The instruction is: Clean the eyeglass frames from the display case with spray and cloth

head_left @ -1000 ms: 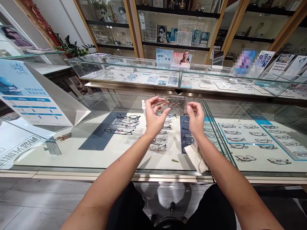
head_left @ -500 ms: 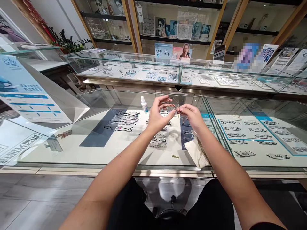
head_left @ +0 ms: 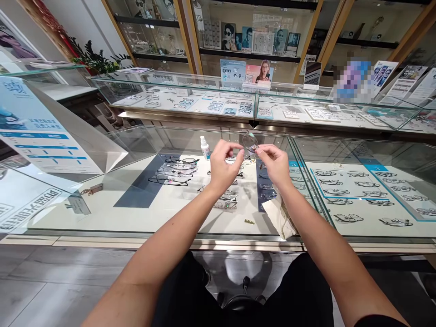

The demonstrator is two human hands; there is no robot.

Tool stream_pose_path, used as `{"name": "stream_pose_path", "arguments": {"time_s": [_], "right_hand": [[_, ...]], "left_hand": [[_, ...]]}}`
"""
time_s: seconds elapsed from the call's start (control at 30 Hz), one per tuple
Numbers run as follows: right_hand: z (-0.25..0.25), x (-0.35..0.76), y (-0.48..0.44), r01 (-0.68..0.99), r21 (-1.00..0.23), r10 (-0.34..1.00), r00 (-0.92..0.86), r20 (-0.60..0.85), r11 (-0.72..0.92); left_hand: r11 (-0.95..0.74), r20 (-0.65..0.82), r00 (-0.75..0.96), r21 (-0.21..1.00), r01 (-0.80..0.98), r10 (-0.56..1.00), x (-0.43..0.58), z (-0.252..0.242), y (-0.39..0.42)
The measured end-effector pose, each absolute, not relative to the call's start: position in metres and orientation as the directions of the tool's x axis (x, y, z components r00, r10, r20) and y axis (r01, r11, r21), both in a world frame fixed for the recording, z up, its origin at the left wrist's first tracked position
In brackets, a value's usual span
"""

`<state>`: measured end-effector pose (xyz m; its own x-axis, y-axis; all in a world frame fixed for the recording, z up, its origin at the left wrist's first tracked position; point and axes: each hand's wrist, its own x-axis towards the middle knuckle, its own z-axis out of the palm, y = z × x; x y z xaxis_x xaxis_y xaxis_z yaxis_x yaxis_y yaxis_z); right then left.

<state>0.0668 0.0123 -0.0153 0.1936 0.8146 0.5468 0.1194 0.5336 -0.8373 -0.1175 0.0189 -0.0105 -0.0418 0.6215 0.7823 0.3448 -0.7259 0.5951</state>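
Observation:
A pair of thin-rimmed eyeglasses (head_left: pixel 251 141) is up above the glass counter, one round lens standing clear over my fingers. My right hand (head_left: pixel 276 164) pinches it between thumb and fingertips at the lower part of the frame. Just left of the glasses is my left hand (head_left: pixel 225 164), thumb and forefinger curved with a gap between their tips and nothing visible in them. Behind that hand a small white spray bottle (head_left: pixel 205 148) stands upright. By my right forearm lies a crumpled cream cloth (head_left: pixel 281 218), and a short brass-coloured piece (head_left: pixel 249 222) rests left of the cloth.
Several rows of spectacles (head_left: pixel 175 172) show through the glass top of the display case. A large folded sign (head_left: pixel 41 131) stands at the left. Another glass showcase (head_left: pixel 200 106) runs across behind, with a small leather-like tag (head_left: pixel 91 189) at the counter's left.
My left hand has let go of the glasses and drawn slightly left. My right hand keeps hold of them, and the lens is now turned upright.

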Motion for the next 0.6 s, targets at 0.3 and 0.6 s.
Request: {"name": "stream_pose_path", "arguments": {"time_s": [0.3, 0.6], "right_hand": [[-0.025, 0.057, 0.001, 0.527, -0.481, 0.532, 0.064, 0.844, 0.700], [-0.020, 0.060, -0.001, 0.533, -0.446, 0.500, 0.049, 0.865, 0.719]], "left_hand": [[-0.443, 0.439, 0.126, 0.897, -0.001, 0.889, -0.107, -0.009, 0.012], [-0.536, 0.529, 0.086, 0.837, 0.109, 0.844, -0.127, 0.005, 0.028]]}}
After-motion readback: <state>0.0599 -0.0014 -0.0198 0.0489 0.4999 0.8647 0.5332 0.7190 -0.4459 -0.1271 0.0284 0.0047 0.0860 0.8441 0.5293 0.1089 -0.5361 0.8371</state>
